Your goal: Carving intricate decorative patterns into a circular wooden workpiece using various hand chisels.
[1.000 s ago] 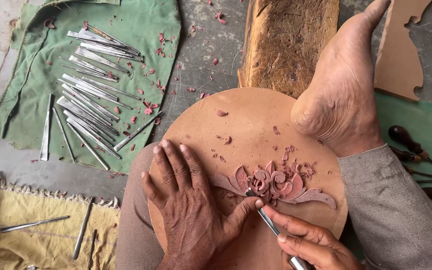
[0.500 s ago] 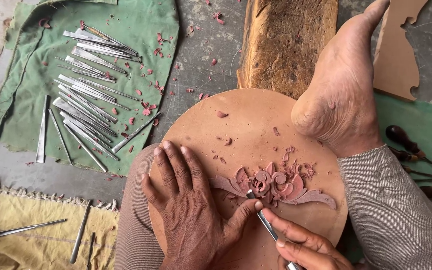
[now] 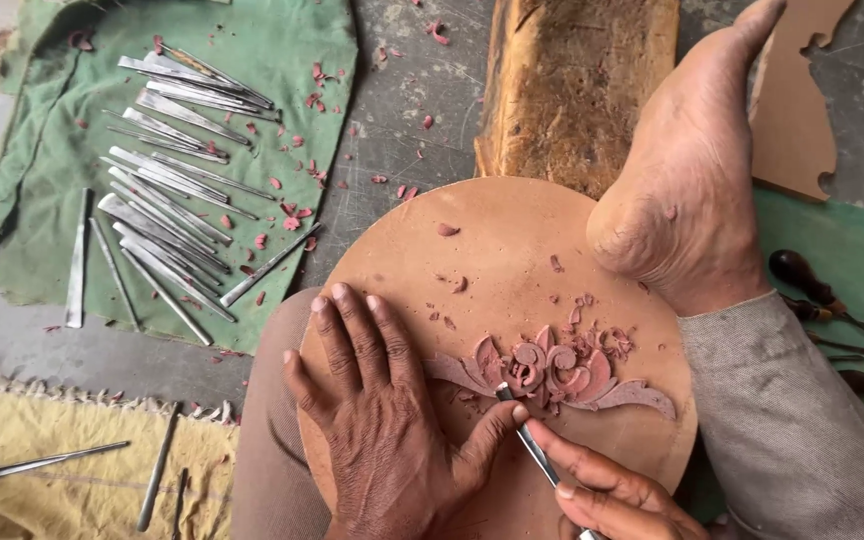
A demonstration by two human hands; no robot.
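A round brown wooden board rests on my lap, with a reddish floral carving cut into its lower half. My left hand lies flat on the board, fingers spread, thumb pressed against a thin metal chisel. My right hand grips that chisel near the bottom edge of the view, its tip touching the carving's left side. My bare foot presses on the board's right rim.
Several metal carving chisels lie spread on a green cloth at upper left. A rough wooden block stands behind the board. More tools lie on a yellow cloth lower left; dark-handled tools lie at right. Wood chips are scattered around.
The chisel and right hand have shifted slightly along the carving's left side. My left hand and foot stay in place.
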